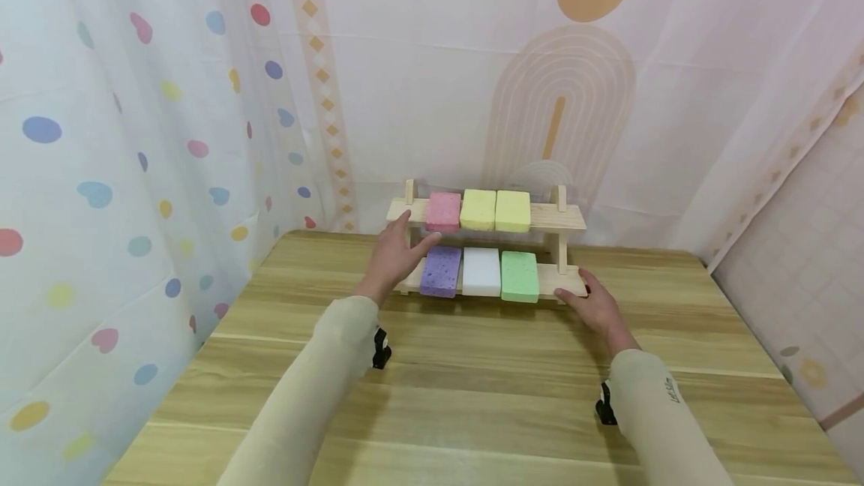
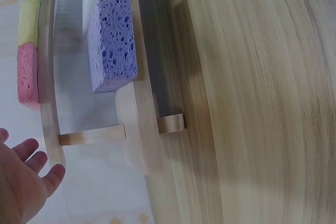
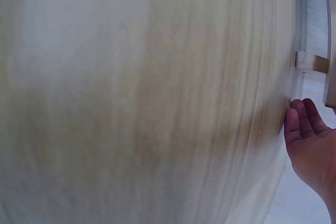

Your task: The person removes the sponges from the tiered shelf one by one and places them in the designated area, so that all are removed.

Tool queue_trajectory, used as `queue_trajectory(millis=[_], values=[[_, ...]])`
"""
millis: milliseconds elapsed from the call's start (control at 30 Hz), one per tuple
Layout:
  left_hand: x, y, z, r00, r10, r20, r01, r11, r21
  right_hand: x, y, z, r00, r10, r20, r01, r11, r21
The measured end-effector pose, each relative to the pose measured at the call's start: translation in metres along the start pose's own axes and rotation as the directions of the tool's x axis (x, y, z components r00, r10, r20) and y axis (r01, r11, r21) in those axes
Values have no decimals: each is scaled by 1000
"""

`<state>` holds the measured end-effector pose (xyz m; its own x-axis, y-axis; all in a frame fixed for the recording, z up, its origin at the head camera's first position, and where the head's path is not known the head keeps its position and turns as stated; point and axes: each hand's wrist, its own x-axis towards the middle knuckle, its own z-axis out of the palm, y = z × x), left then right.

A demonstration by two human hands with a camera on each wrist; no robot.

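Cream sleeves (image 1: 304, 403) nearest, reaching in over the worktop (image 1: 486, 396) from its near edge. Left hand (image 1: 398, 255): fingers spread, nothing gripped, at the upper shelf's (image 1: 550, 217) left end; contact unclear. Right hand (image 1: 598, 310): fingers fairly straight, thumb apart, around the front-right corner of the lower shelf (image 1: 552, 280); can't tell if it bears any load. Both shelves belong to a wooden rack (image 1: 562, 250) near the worktop's back edge, about mid-width. Lower shelf, left to right: purple sponge (image 1: 441, 272), white block (image 1: 481, 272), green sponge (image 1: 520, 276). Upper: pink sponge (image 1: 443, 211), two yellow sponges (image 1: 478, 209) side by side. Patterned curtain (image 1: 418, 96) behind.
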<state>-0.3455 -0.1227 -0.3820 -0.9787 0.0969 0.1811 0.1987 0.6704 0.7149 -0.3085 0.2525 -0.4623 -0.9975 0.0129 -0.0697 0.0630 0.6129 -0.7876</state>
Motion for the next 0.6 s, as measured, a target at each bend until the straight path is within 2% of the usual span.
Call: queue_trajectory(millis=[233, 600], values=[[1, 2, 5, 1000, 12, -4, -12, 1000, -4, -1, 1, 1, 1000, 8, 11, -8, 999, 38], [4, 4, 13, 1000, -14, -22, 12, 997, -77, -1, -1, 0, 999, 31, 34, -33, 998, 46]])
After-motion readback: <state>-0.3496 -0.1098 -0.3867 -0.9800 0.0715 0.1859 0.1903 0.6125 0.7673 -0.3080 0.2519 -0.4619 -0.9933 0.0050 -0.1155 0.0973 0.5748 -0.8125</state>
